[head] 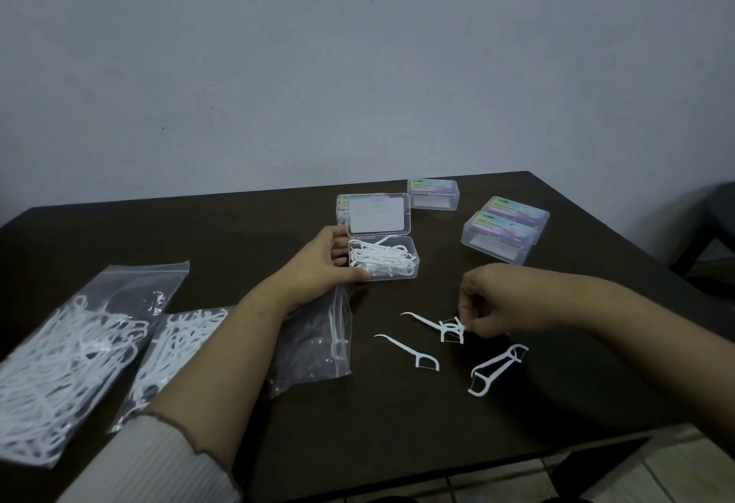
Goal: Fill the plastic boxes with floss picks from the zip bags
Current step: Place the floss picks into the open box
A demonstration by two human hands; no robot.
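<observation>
At nine o'clock, two crinkly clear zip bags (79, 347) packed with thin white plastic floss picks lie on the dark matt surface (238, 232); a nearly emptied bag (314, 343) sits beside them. The left hand (322, 260) steadies the open clear hard-plastic box (384, 260) at twelve, fingers around its end. The right hand (485, 303) pinches loose floss picks (451, 329). They look featherlight, springy, slippery; pinching the stiff handle seems surest. Closed boxes (503, 236) stand at two.
</observation>
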